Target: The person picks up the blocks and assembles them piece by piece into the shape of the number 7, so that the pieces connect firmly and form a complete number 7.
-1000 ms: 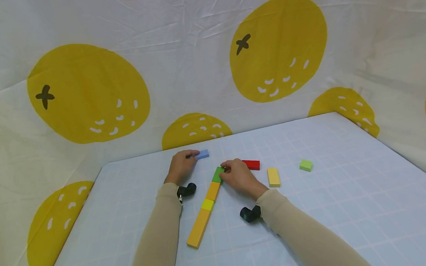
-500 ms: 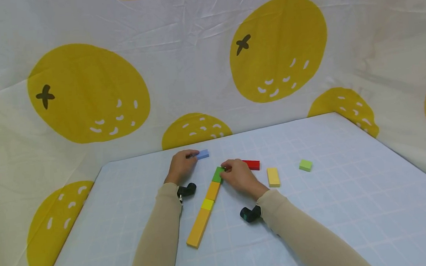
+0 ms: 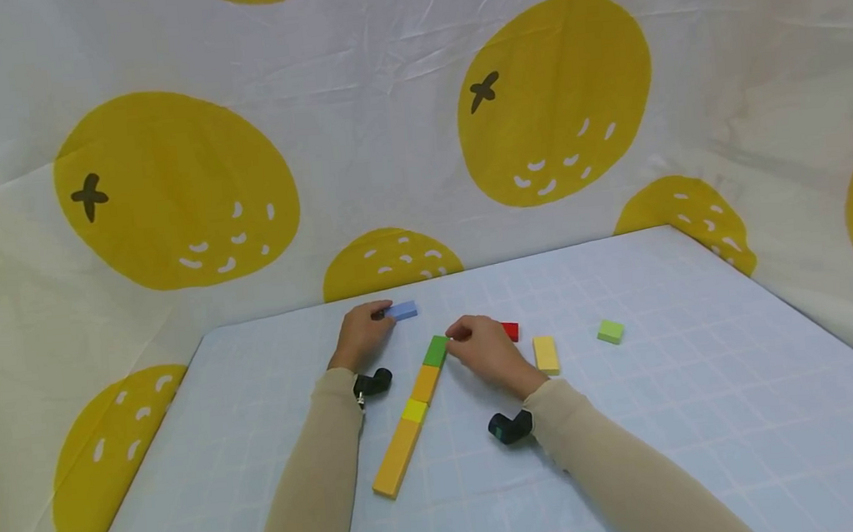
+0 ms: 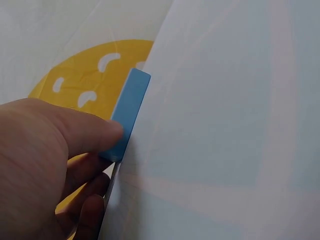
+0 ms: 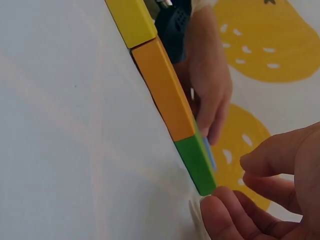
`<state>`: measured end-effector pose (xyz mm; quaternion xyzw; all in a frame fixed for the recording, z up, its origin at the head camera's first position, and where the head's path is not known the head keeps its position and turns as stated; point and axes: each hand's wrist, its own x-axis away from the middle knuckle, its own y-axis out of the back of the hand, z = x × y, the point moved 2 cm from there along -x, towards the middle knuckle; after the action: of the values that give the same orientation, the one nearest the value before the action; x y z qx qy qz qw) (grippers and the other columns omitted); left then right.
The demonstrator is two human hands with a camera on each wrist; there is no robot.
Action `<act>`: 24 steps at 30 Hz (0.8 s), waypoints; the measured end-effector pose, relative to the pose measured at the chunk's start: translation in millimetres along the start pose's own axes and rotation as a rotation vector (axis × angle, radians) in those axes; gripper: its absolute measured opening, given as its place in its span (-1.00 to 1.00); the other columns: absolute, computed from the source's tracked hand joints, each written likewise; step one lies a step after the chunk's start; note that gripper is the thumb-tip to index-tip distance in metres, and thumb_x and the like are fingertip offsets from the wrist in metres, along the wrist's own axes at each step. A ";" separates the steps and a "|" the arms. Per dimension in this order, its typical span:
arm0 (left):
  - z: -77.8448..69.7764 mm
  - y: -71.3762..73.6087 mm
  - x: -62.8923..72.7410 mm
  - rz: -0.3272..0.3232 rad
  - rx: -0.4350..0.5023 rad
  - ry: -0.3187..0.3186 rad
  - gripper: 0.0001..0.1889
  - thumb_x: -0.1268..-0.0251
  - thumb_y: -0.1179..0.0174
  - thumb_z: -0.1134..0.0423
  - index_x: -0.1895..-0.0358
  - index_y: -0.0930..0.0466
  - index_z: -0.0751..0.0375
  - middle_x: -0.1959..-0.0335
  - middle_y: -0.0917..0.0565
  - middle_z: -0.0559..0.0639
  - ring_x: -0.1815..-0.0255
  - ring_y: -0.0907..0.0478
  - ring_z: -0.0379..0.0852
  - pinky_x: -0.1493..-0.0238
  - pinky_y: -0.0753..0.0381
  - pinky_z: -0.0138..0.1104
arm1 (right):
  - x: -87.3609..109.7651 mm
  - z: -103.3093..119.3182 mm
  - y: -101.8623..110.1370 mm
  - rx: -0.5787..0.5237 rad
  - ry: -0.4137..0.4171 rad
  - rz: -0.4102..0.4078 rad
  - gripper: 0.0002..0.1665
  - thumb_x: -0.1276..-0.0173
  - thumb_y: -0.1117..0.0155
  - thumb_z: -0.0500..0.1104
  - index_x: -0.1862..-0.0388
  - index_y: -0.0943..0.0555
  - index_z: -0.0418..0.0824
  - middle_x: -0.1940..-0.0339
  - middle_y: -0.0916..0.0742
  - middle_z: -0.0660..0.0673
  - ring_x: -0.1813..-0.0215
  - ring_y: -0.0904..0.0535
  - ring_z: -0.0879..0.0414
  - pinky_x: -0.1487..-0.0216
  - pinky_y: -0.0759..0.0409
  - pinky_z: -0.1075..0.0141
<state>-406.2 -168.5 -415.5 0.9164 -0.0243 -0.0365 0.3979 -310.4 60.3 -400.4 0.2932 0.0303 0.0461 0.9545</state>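
My left hand pinches a blue block between thumb and fingers near the table's far edge. A row of blocks lies end to end, slanting away from me. At its far end is a green block, then an orange block, a small yellow block and a longer orange block. Beside the green block, my right hand is loosely bent, its fingertips close to the block's end. Nothing sits between its thumb and fingers in the right wrist view.
Partly behind my right hand lies a red block. A pale yellow block is to its right, and a light green block farther right. White cloth with yellow fruit shapes hangs behind the table.
My right hand has let go of the green block and shifted slightly right, covering more of the red block. The left hand keeps its pinch on the blue block.
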 end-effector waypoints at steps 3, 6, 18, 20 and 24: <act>0.7 0.6 1.2 -0.011 -0.003 0.000 -0.55 -0.43 -0.17 0.18 -0.35 -0.54 0.09 -0.32 -0.54 0.07 -0.38 -0.37 0.08 -0.43 -0.26 0.00 | 0.3 -2.6 5.3 0.011 0.042 0.012 -0.76 -0.41 -0.31 -0.10 -0.02 -0.68 -0.10 0.13 -0.69 0.01 0.16 -0.58 0.07 0.08 -0.66 0.25; 0.5 0.6 2.0 -0.023 0.003 -0.004 -0.56 -0.43 -0.18 0.20 -0.34 -0.54 0.11 -0.31 -0.54 0.09 -0.38 -0.37 0.09 -0.43 -0.26 -0.01 | 1.3 -5.6 13.6 0.030 0.096 0.013 -0.77 -0.41 -0.30 -0.12 -0.01 -0.69 -0.12 0.14 -0.70 0.03 0.14 -0.58 0.09 0.04 -0.64 0.22; 1.4 -1.4 2.2 -0.047 0.031 -0.014 -0.60 -0.41 -0.19 0.23 -0.28 -0.59 0.13 -0.21 -0.60 0.08 -0.25 -0.46 0.04 -0.37 -0.36 -0.05 | 12.1 -22.0 50.9 0.043 0.114 0.022 -0.71 -0.41 -0.30 -0.12 -0.04 -0.69 -0.20 0.13 -0.73 0.01 0.09 -0.62 0.09 0.03 -0.62 0.17; 1.8 -1.4 1.9 -0.045 0.030 -0.011 -0.60 -0.42 -0.20 0.22 -0.28 -0.59 0.12 -0.20 -0.60 0.07 -0.24 -0.46 0.03 -0.37 -0.36 -0.05 | 14.0 -24.3 53.3 0.031 0.105 0.031 -0.72 -0.41 -0.31 -0.11 -0.02 -0.69 -0.18 0.13 -0.73 0.02 0.09 -0.61 0.09 0.05 -0.62 0.19; 1.3 -0.5 1.1 -0.041 0.038 -0.010 -0.61 -0.42 -0.20 0.23 -0.27 -0.59 0.13 -0.18 -0.61 0.08 -0.20 -0.47 0.03 -0.35 -0.38 -0.05 | 16.5 -29.2 60.0 -0.005 0.115 0.044 -0.76 -0.41 -0.31 -0.08 0.01 -0.70 -0.10 0.12 -0.74 0.03 0.09 -0.62 0.07 0.10 -0.63 0.20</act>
<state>-405.2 -169.2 -416.8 0.9240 -0.0081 -0.0486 0.3793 -300.6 127.8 -391.3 0.2880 0.0785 0.0838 0.9507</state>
